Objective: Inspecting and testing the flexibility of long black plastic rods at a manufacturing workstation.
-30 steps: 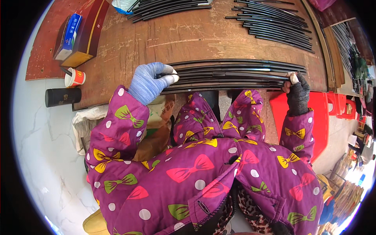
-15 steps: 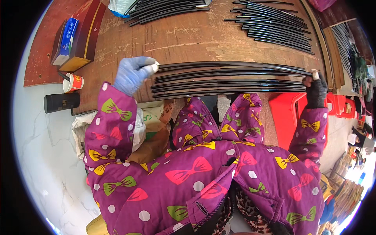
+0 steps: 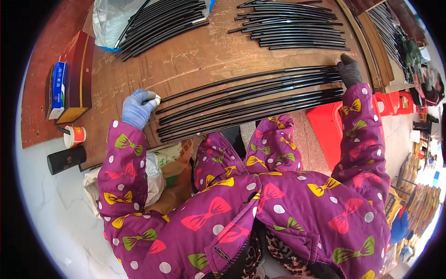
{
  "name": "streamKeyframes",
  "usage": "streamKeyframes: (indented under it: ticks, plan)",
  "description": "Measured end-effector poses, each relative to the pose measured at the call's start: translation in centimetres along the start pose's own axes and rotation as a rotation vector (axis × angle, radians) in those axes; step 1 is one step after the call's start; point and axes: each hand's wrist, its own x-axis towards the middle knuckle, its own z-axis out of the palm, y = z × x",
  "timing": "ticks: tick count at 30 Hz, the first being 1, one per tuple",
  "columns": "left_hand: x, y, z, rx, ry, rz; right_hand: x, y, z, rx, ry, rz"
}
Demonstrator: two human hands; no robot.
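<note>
My left hand point(image 3: 138, 108), in a blue glove with pale fingertips, pinches the left end of a long, thin black rod point(image 3: 246, 78). At the rod's other end my right hand point(image 3: 349, 71), in a dark grey glove, is closed on it; its fingertips are partly hidden. This rod lies along the far side of a row of similar black rods point(image 3: 251, 108), spread side by side near the table's front edge. Whether the held rod is raised off the wood, I cannot tell.
On the brown wooden table point(image 3: 186, 69), shorter black rods are piled at the back left point(image 3: 162, 28) beside a plastic bag point(image 3: 108, 21) and at back right point(image 3: 292, 28). Boxes point(image 3: 76, 79), a paper cup point(image 3: 75, 136) and black cylinder point(image 3: 66, 159) stand left. Red stools point(image 3: 325, 132) stand right.
The view has turned a little. My right hand has moved away from me, closer to the back-right pile, with its rod end. The rods in the row lie further apart.
</note>
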Motion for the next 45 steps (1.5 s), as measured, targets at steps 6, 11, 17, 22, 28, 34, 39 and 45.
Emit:
streamKeyframes:
  ticks: [6,11,17,22,28,34,39,45]
  plan:
    - [0.5,2.1,-1.4,0.172,-0.082,0.001,-0.7,-10.0,0.7,-0.146,-0.133,-0.179]
    - [5.1,4.0,-1.5,0.418,0.080,0.146,-1.5,-13.9,-0.8,-0.462,-0.163,-0.457]
    - [10.9,4.7,0.4,0.805,0.219,0.217,-2.6,-17.7,-1.7,-0.712,-0.264,-0.633]
    - [12.3,4.1,0.9,0.725,0.188,0.290,-2.2,-17.8,-2.4,-0.787,-0.377,-0.636]
    - [10.5,4.5,1.3,0.695,0.108,0.316,-1.3,-16.1,-2.1,-0.689,-0.309,-0.745]
    - [5.7,6.5,1.8,0.183,0.097,0.077,-4.5,-18.4,-4.0,-0.238,-0.282,-0.769]
    - [1.3,9.7,2.0,0.041,0.018,-0.013,-7.4,-17.7,-4.9,0.037,-0.204,-0.733]
    - [-0.7,13.5,2.0,-0.047,-0.047,0.018,-8.9,-17.3,-6.3,0.213,-0.254,-0.669]
